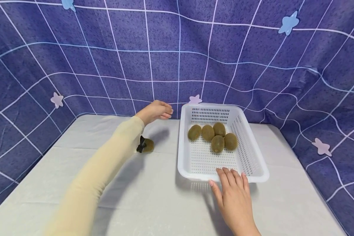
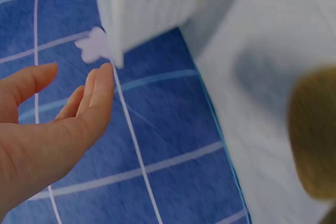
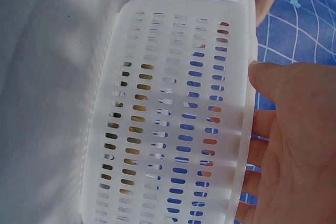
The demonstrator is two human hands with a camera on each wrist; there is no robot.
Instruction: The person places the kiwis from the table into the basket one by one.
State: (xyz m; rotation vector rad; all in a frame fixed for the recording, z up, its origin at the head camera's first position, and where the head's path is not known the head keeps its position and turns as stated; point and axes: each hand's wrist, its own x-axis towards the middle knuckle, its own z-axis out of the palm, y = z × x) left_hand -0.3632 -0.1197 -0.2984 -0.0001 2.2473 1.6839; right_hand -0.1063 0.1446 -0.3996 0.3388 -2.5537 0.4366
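Note:
A white perforated plastic basket (image 1: pixel 185 157) stands on the table with several brown kiwis (image 1: pixel 217 143) inside. My right hand (image 1: pixel 236 200) grips the basket's near rim, fingers over the edge and inside, thumb on the outer side; in the right wrist view the fingertips show through the slots. My left hand (image 1: pixel 157 112) is raised near the back of the table, left of the basket, with its fingers loosely bent and nothing held. Another kiwi (image 1: pixel 148 145) is on the table beside the left forearm, partly hidden by a black piece at the wrist; it appears blurred in the left wrist view.
A white cloth (image 1: pixel 159 196) covers the table. Behind it and along both sides hangs a blue curtain (image 1: pixel 165 65) with pale grid lines and star shapes. The basket's far rim stands close to the curtain.

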